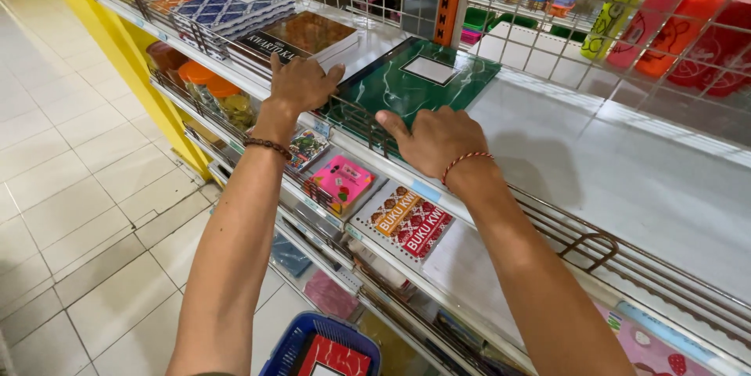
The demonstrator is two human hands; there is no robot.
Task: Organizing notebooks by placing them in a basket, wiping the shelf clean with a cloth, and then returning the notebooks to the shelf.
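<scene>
Both hands are resting on a green marbled hardcover book (415, 82) lying flat on the white metal shelf (626, 180). Fingers of the left hand (301, 85) are curling over the book's corner at its 9 o'clock side, and whether they are pinching it or only pressing down is hard to tell, since the fingertips are hidden behind the knuckles. A dark beaded bracelet (267, 144) is circling that wrist. At the left hand's 12 o'clock, a brown-covered ledger book (305, 34) is lying partly hidden under the wire fence, and at its 10 o'clock a stack of blue patterned notebooks (235, 7) is sitting. The right hand (434, 140) is lying palm down over the book's near edge at 6 o'clock, fingers spread and apart, with the low wire shelf rail (579, 239) hiding where they meet the cover. A red string bracelet (464, 161) is wrapping that wrist. At the right hand's 6 o'clock, on the shelf below, red and orange receipt pads (411, 222) are showing. At 1 o'clock, red and yellow-green plastic bottles (673, 28) are blurring behind the mesh. A blue plastic basket (293, 345) is being cut off at the bottom edge.
</scene>
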